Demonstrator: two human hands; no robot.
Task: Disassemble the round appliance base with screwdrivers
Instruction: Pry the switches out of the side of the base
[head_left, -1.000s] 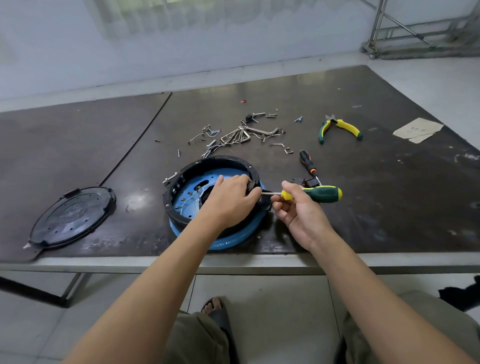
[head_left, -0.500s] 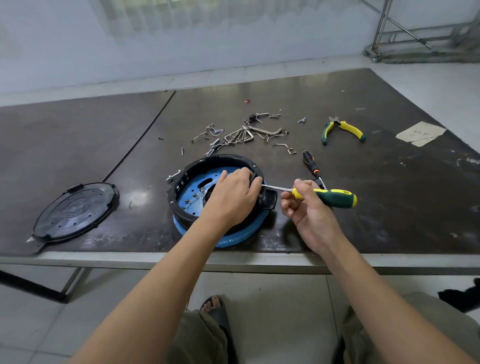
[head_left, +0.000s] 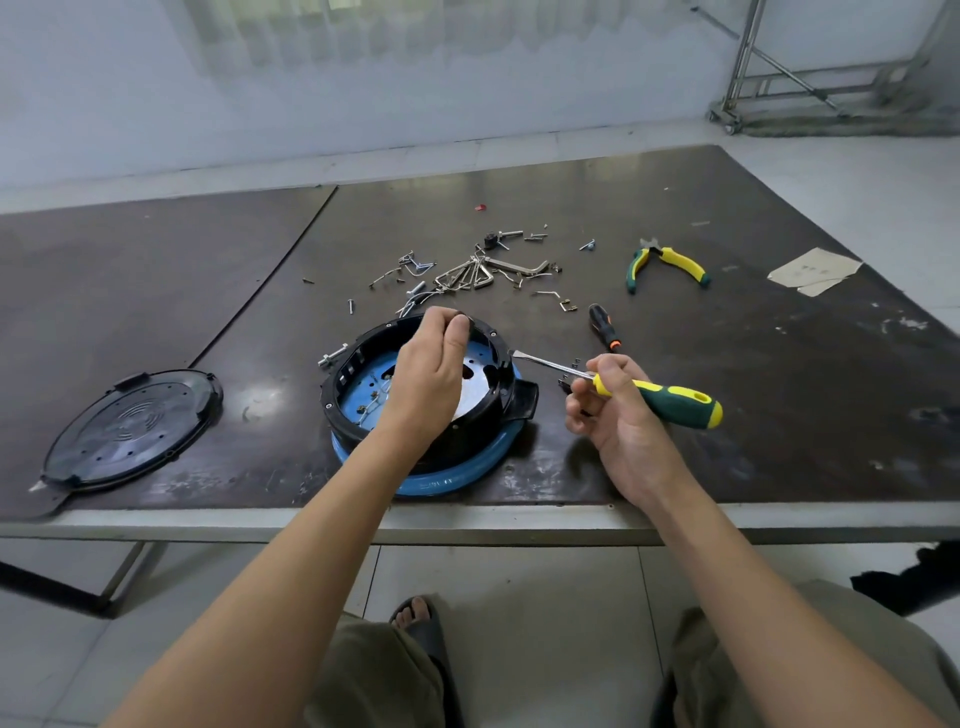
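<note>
Left hand has lifted off the base and now pinches a small part over its far rim, likely a freed screw. Right hand grips the screwdriver, its tip drawn back just right of the rim. The base sits near the table's near edge, holding a metal plate and loose wire bits.

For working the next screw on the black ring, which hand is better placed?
Right, probably. The right hand grips the green-yellow screwdriver, its tip beside the right rim of the round base. The left hand has no tool; it pinches a small part over the far rim.
</note>
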